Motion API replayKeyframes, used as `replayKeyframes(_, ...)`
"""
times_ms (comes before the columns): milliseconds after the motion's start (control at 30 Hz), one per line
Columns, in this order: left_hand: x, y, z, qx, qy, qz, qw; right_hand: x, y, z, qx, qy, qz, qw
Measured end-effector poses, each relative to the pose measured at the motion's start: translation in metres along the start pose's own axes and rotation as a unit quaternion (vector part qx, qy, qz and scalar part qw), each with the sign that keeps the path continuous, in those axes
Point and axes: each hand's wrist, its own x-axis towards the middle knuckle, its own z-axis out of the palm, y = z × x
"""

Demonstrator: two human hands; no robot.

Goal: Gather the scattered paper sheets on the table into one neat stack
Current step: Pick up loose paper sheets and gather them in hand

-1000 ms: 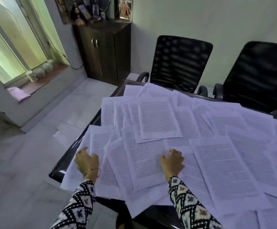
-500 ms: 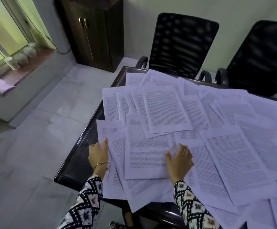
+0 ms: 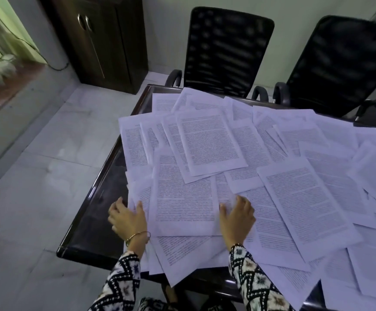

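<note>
Several printed white paper sheets (image 3: 214,144) lie scattered and overlapping across a dark glossy table (image 3: 97,212). One sheet (image 3: 182,198) lies between my hands near the front left. My left hand (image 3: 127,218) presses with spread fingers against the left edges of the overlapped sheets at the table's left side. My right hand (image 3: 236,215) rests flat, fingers straight, on the papers at that sheet's right edge. Some sheets overhang the table's front edge.
Two black mesh office chairs (image 3: 225,52) (image 3: 339,63) stand behind the table's far edge. A dark wooden cabinet (image 3: 101,39) stands at the back left by a window. Pale tiled floor (image 3: 29,176) lies left of the table.
My left hand has slid rightward, pushing the left sheets inward and baring more dark table. My right hand stays flat on the papers. The camera has tilted down and closer.
</note>
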Motion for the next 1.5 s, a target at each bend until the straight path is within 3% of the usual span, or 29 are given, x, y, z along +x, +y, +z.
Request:
replayKeyframes(100,-0.003,0.011,0.004,-0.032,-0.095,0.002,0.995,-0.007,0.001,0.004,0.024,-0.002,-0.012,1.0)
replayKeyframes(200,-0.008,0.028,0.012,-0.055,-0.201,-0.021,0.978,-0.017,-0.017,0.004,0.089,-0.061,-0.064,0.992)
replayKeyframes(267,-0.005,0.029,0.012,-0.082,-0.197,-0.022,0.977,-0.015,-0.021,0.001,0.087,-0.093,-0.105,0.986)
replayKeyframes(400,0.009,0.017,0.001,-0.161,-0.194,-0.023,0.967,0.001,0.002,-0.01,0.038,-0.016,0.014,0.999)
replayKeyframes(467,0.007,0.02,0.002,-0.224,-0.26,-0.032,0.939,0.0,0.011,-0.01,0.039,-0.007,0.028,0.999)
replayKeyframes(567,-0.009,0.031,0.011,-0.277,-0.351,-0.086,0.89,-0.011,-0.005,-0.005,0.089,-0.063,0.007,0.994)
replayKeyframes(633,-0.016,0.034,0.008,-0.281,-0.39,-0.127,0.868,-0.017,-0.017,-0.002,0.119,-0.107,-0.027,0.987)
replayKeyframes(733,-0.002,0.025,-0.003,-0.254,-0.448,-0.114,0.85,-0.017,-0.017,-0.003,0.14,-0.146,-0.051,0.978)
replayKeyframes(867,0.008,0.015,-0.003,-0.269,-0.45,-0.117,0.844,-0.012,-0.01,-0.006,0.118,-0.087,-0.036,0.989)
replayKeyframes(933,0.002,0.019,0.001,-0.273,-0.434,-0.103,0.852,-0.017,-0.016,-0.003,0.116,-0.113,-0.075,0.984)
replayKeyframes(1067,0.016,0.012,-0.016,-0.287,-0.425,-0.074,0.855,-0.015,-0.013,0.0,0.126,-0.114,-0.053,0.984)
replayKeyframes(1200,0.048,-0.019,-0.049,-0.277,-0.43,-0.07,0.857,-0.005,0.012,0.005,0.103,-0.153,-0.1,0.978)
replayKeyframes(1333,0.046,-0.032,-0.06,-0.292,-0.461,-0.092,0.833,-0.003,-0.01,-0.011,0.217,-0.165,-0.019,0.962)
replayKeyframes(1367,0.041,-0.033,-0.058,-0.3,-0.462,-0.099,0.829,-0.002,-0.023,-0.018,0.251,-0.184,-0.011,0.95)
replayKeyframes(1500,0.017,-0.032,-0.05,-0.304,-0.508,-0.128,0.795,0.006,-0.057,-0.025,0.265,-0.397,0.02,0.878)
